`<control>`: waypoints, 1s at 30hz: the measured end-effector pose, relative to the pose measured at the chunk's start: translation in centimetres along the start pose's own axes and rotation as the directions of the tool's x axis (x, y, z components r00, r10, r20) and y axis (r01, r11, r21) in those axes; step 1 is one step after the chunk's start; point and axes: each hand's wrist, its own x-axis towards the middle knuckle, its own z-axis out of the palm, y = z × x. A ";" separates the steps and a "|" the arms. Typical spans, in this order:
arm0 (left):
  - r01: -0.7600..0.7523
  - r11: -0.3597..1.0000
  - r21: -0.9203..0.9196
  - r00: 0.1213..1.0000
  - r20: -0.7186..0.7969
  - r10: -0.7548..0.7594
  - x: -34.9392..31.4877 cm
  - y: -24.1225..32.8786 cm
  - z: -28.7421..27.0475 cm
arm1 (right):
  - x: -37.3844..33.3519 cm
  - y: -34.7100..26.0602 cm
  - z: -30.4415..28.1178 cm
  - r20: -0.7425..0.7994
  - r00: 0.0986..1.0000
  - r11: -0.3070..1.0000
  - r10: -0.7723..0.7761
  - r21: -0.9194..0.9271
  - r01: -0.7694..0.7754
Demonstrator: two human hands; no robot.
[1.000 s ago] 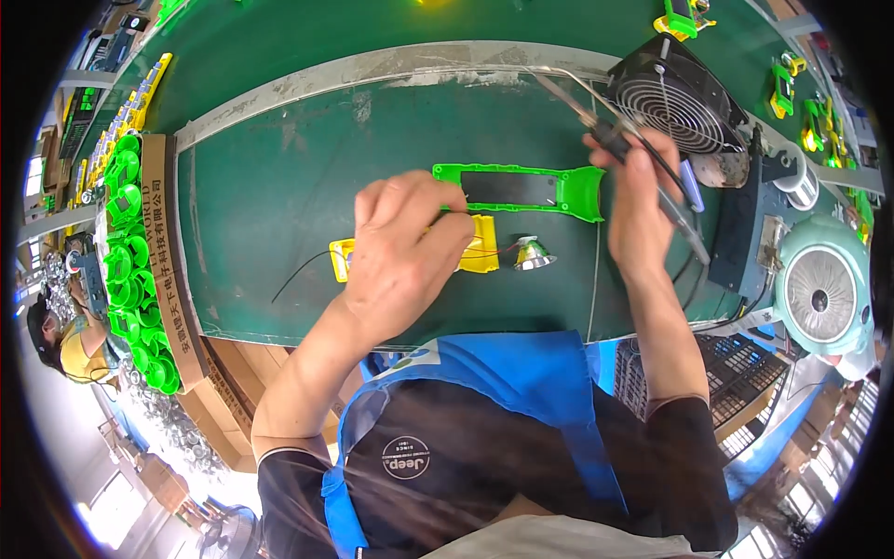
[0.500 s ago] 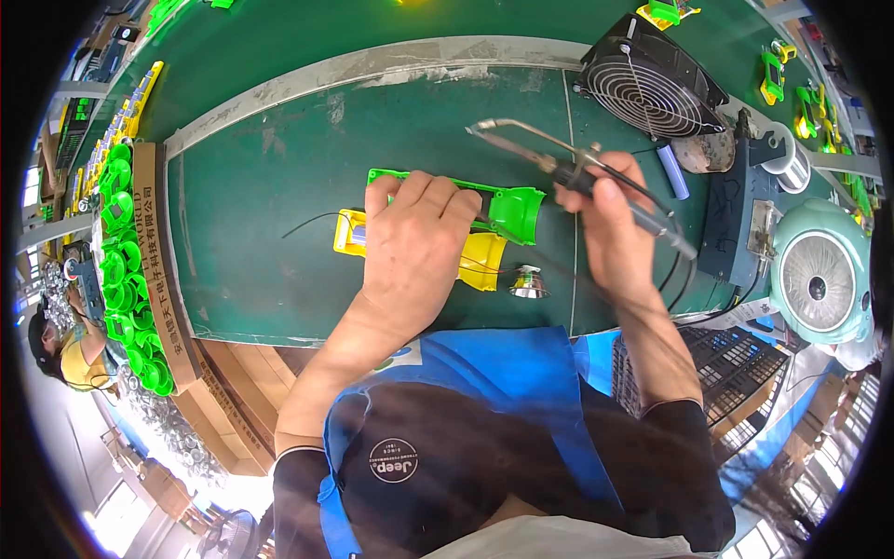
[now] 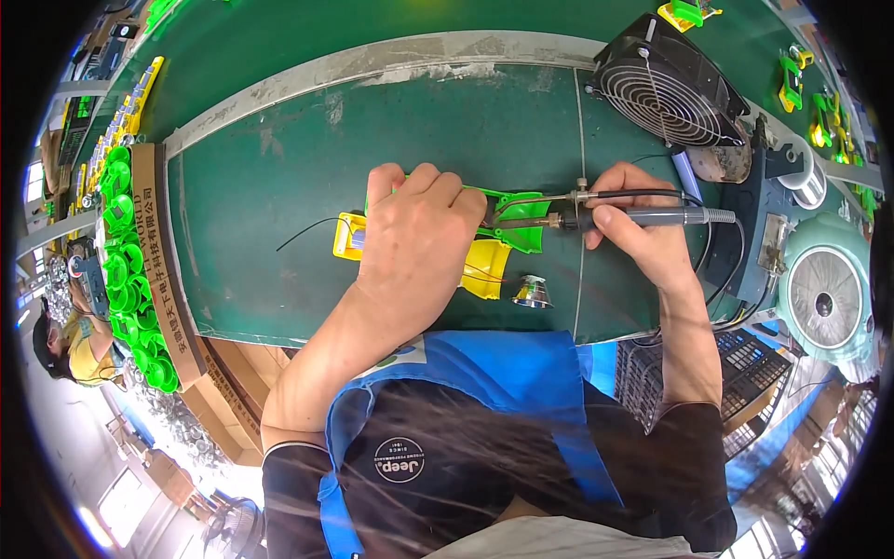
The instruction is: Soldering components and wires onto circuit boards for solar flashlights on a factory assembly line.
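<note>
My left hand [image 3: 414, 238] is closed over a green plastic half-shell [image 3: 521, 238], its fingers covering most of it. Beneath the hand lies a yellow plastic shell [image 3: 486, 265] with thin wires coming from it; a black wire trails off to the left. Just right of the yellow shell sits a small shiny reflector cup [image 3: 532, 293]. My right hand [image 3: 647, 238] grips a soldering iron [image 3: 638, 217] with a thin metal feed tube clamped alongside. The iron's tip reaches into the green shell beside my left fingers; exactly what it touches is hidden.
A black fan with a wire guard [image 3: 666, 98] stands at the far right. Near it are a blue cylindrical cell [image 3: 685, 175], a dark box [image 3: 745, 224], a solder reel [image 3: 805, 177] and a pale green round fan [image 3: 824, 291]. Green plastic rings [image 3: 121, 247] line the left side by a carton.
My right hand has swung the soldering iron down, from raised above the bench to level, its tip now at the green shell. My left hand keeps its hold.
</note>
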 end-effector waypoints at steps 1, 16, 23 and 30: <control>0.001 1.000 0.019 1.000 0.005 -0.001 0.1 0.1 -0.1 | 0.0 0.0 0.0 0.001 1.000 1.000 -0.010 -0.017 0.010; 0.061 0.997 0.045 0.998 0.006 -0.061 0.0 0.5 0.2 | -2.7 3.1 0.2 -0.253 0.929 0.955 -0.271 0.046 0.292; 0.063 0.997 0.034 0.998 0.000 -0.063 0.1 0.7 0.3 | -1.8 4.7 5.0 -0.136 0.849 0.860 -0.511 -0.064 0.507; 0.039 0.998 0.048 0.999 -0.004 -0.039 0.2 0.8 0.2 | -1.8 4.8 5.4 -0.126 0.851 0.859 -0.510 -0.028 0.511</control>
